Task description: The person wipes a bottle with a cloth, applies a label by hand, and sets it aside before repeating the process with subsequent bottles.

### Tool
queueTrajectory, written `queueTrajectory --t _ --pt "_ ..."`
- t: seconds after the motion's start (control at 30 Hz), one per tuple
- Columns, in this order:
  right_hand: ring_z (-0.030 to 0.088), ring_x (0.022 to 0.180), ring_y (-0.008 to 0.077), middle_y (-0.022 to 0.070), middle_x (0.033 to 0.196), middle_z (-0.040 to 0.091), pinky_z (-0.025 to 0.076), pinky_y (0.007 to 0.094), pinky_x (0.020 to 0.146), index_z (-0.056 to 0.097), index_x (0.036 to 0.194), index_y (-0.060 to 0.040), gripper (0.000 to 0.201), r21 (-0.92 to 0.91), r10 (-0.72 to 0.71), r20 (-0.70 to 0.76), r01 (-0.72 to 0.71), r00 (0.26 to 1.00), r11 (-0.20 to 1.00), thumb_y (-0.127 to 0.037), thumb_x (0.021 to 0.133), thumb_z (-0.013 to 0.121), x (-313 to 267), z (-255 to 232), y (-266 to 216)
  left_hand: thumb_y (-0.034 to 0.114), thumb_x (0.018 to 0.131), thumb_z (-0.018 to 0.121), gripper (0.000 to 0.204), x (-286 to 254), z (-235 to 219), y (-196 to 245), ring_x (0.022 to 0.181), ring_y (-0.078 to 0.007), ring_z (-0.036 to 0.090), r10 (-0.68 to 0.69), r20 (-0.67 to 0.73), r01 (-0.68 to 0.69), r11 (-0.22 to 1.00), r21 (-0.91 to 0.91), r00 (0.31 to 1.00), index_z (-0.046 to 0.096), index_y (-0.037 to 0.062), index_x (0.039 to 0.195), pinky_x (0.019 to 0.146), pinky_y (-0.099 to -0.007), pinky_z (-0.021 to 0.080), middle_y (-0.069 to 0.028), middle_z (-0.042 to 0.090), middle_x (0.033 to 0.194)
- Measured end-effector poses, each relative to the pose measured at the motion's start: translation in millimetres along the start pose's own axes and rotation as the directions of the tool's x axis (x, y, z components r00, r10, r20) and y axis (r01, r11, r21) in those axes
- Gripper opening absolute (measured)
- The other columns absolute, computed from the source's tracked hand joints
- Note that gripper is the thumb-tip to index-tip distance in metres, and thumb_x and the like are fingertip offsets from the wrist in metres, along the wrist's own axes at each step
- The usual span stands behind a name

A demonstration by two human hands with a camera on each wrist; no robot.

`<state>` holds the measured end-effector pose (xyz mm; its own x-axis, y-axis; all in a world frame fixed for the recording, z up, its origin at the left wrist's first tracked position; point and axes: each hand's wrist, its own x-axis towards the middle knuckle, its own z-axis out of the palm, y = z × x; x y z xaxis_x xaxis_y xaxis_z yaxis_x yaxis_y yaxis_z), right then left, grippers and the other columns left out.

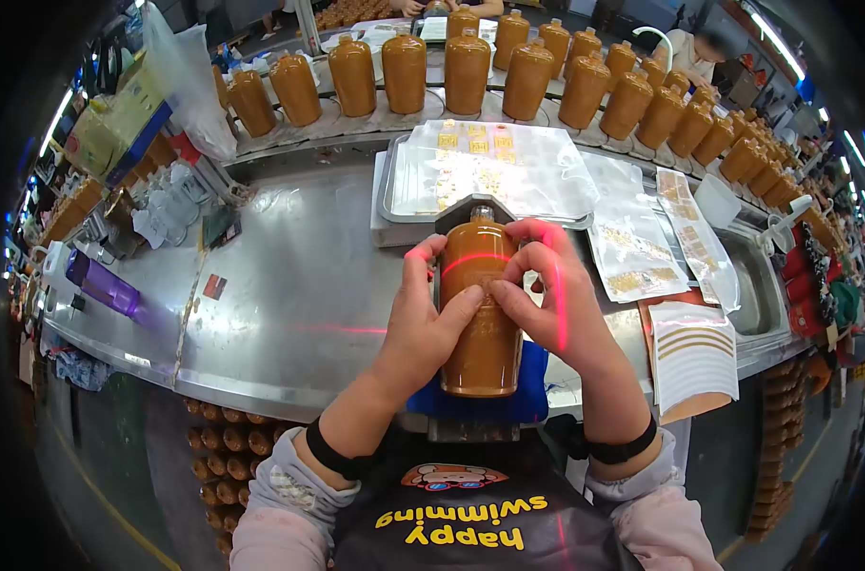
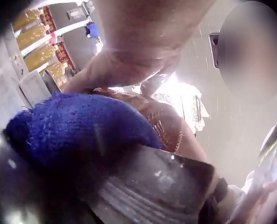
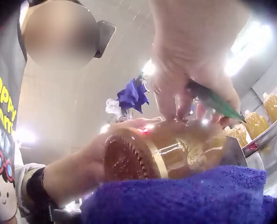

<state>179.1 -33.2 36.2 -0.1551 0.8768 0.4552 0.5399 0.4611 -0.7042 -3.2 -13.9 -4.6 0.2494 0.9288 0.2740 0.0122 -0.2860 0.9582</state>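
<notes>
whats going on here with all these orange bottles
A person at a metal workbench has one orange-brown bottle lying in a holder in front of them. The left hand grips the bottle's side with the thumb pressing on its front, and the right hand presses there too while holding green tweezers. A red laser line crosses the bottle. A tray of gold sticker sheets sits behind, and rows of similar bottles line the back.

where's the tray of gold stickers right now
In the head view the tray sits on the steel table just beyond the brown bottle that the left hand and right hand hold, before the row of bottles.
</notes>
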Motion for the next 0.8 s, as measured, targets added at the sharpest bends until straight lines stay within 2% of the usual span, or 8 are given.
queueTrajectory --t 0.1,0.23,0.27,0.3,0.53,0.63,0.73,0.8 --pt "0.054 0.113 0.0365 0.0216 0.122 0.052 0.045 0.0419 0.095 0.059 0.085 -0.0024 0.015 0.065 0.072 -0.108 -0.066 0.991 0.996 -0.008 0.079 0.072 -0.6 3.7 8.9 0.022 0.09 0.068 0.063 2.6 -1.9 -4.9 0.123 -0.0269 0.048 -0.048 0.007 0.048 0.997 -0.066 0.999 0.033 -0.0045 0.136 0.104 -0.0376 0.039 -0.0217 0.047 0.133" --pt "0.052 0.115 0.0361 0.0215 0.124 0.051 0.044 0.042 0.096 0.065 0.104 -0.0025 0.022 -0.152 -0.146 -0.205 0.116 0.968 0.982 -0.008 0.084 0.071 -10.9 1.6 -4.2 0.014 0.095 0.06 0.059 9.1 -2.8 -4.2 0.115 -0.0165 0.05 -0.126 0.044 0.133 0.97 -0.204 0.991 0.027 0.0012 0.143 0.099 -0.0305 0.042 -0.0136 0.048 0.128" --pt "0.05 0.117 0.0378 0.0223 0.127 0.05 0.042 0.0433 0.098 0.065 0.118 -0.0033 0.034 -0.148 -0.188 -0.14 0.167 0.972 0.975 -0.012 0.085 0.07 -16.4 1.6 -6.6 0.014 0.096 0.059 0.059 10.1 -2.3 -5.9 0.114 -0.0164 0.05 -0.134 0.046 0.14 0.971 -0.194 0.99 0.027 0.0014 0.143 0.098 -0.0302 0.043 -0.0138 0.048 0.127" --pt "0.048 0.119 0.0401 0.0227 0.13 0.048 0.04 0.0456 0.101 0.063 0.121 -0.003 0.039 -0.204 -0.219 -0.078 0.2 0.973 0.958 -0.016 0.086 0.07 -20.1 4.1 -8.6 0.014 0.096 0.058 0.058 11.6 -1.5 -8.6 0.113 -0.0163 0.051 -0.142 0.05 0.149 0.971 -0.185 0.989 0.026 0.0017 0.143 0.098 -0.0298 0.043 -0.014 0.049 0.126" --pt "0.047 0.12 0.0424 0.0229 0.131 0.048 0.039 0.0482 0.102 0.062 0.123 -0.0021 0.041 -0.285 -0.196 -0.058 0.172 0.979 0.943 -0.02 0.086 0.069 -29.7 9.8 -2.2 0.016 0.097 0.057 0.06 11.3 2.2 -7.9 0.11 -0.0158 0.053 -0.131 0.065 0.144 0.955 -0.259 0.989 0.023 0.0032 0.145 0.095 -0.0285 0.045 -0.0144 0.05 0.124" --pt "0.047 0.119 0.0427 0.023 0.131 0.048 0.039 0.0486 0.102 0.061 0.124 -0.0015 0.042 -0.292 -0.186 -0.051 0.164 0.981 0.942 -0.02 0.087 0.069 -28.3 8.1 -2.1 0.026 0.094 0.064 0.064 14.3 2.8 -11.6 0.111 -0.0205 0.056 -0.131 0.015 0.13 0.957 -0.258 0.991 0.03 -0.0038 0.14 0.094 -0.0323 0.047 -0.0186 0.054 0.125" --pt "0.047 0.119 0.0427 0.0231 0.131 0.048 0.039 0.0487 0.101 0.059 0.126 -0.0013 0.045 -0.312 -0.187 -0.044 0.165 0.981 0.936 -0.022 0.087 0.068 -29.2 6.6 -3.3 0.026 0.094 0.065 0.068 13.9 0.7 -3.0 0.114 -0.0223 0.055 -0.168 0.054 0.177 0.93 -0.323 0.984 0.028 -0.0038 0.142 0.097 -0.0338 0.045 -0.0198 0.052 0.128" --pt "0.047 0.119 0.0426 0.0232 0.131 0.048 0.039 0.0488 0.102 0.058 0.129 -0.0015 0.047 -0.298 -0.182 -0.038 0.163 0.983 0.941 -0.023 0.088 0.067 -32.2 7.8 -3.3 0.022 0.095 0.063 0.069 10.2 -2.4 -7.5 0.117 -0.0201 0.052 -0.113 0.086 0.125 0.98 -0.157 0.99 0.022 -0.0007 0.146 0.1 -0.0323 0.043 -0.017 0.048 0.13"
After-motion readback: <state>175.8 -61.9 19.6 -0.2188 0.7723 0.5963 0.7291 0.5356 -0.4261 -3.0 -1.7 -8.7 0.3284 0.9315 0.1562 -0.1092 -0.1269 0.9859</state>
